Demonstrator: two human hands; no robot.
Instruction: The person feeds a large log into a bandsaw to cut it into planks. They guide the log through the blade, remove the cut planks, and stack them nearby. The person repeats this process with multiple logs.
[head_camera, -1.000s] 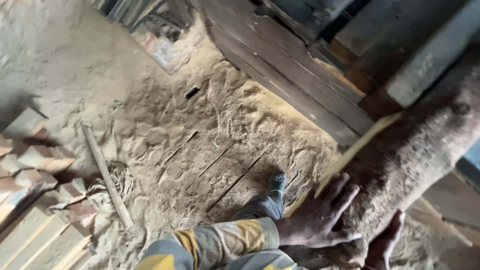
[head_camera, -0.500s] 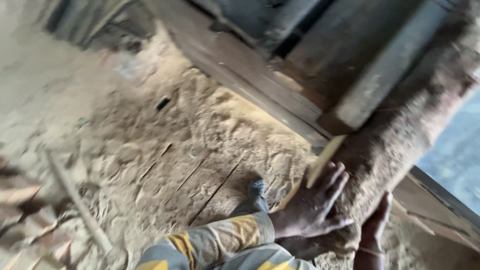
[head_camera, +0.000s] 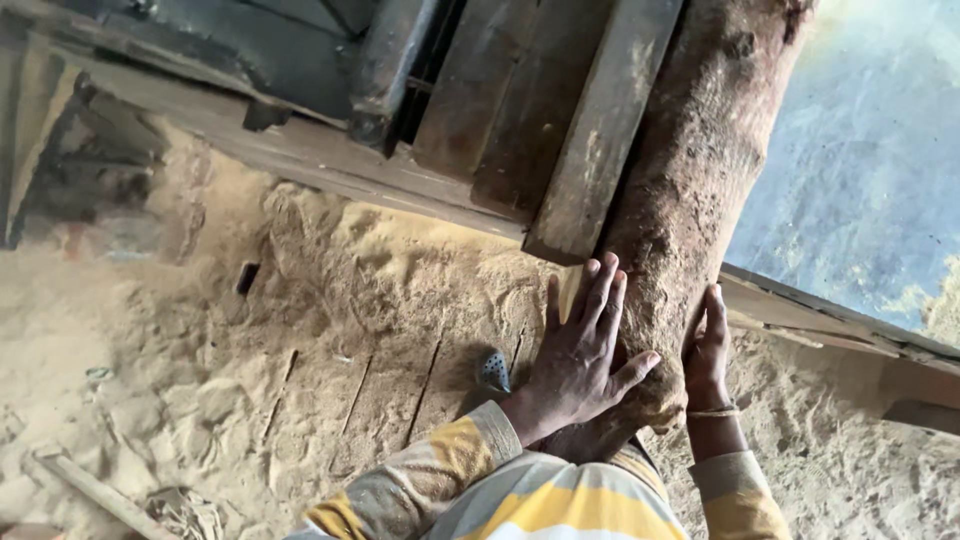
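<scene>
Since a second ago the rough brown bark-covered log (head_camera: 690, 190) stands steeper in view; both hands, left (head_camera: 580, 350) and right (head_camera: 707, 345), press flat and open-fingered on its lower end, above the sawdust floor (head_camera: 200, 380), gripping nothing.

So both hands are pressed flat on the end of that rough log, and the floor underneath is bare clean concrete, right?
Not quite. Both the left hand and right hand do press on the log, but the head view shows the floor covered in sawdust over wooden boards, not clean concrete.
</scene>
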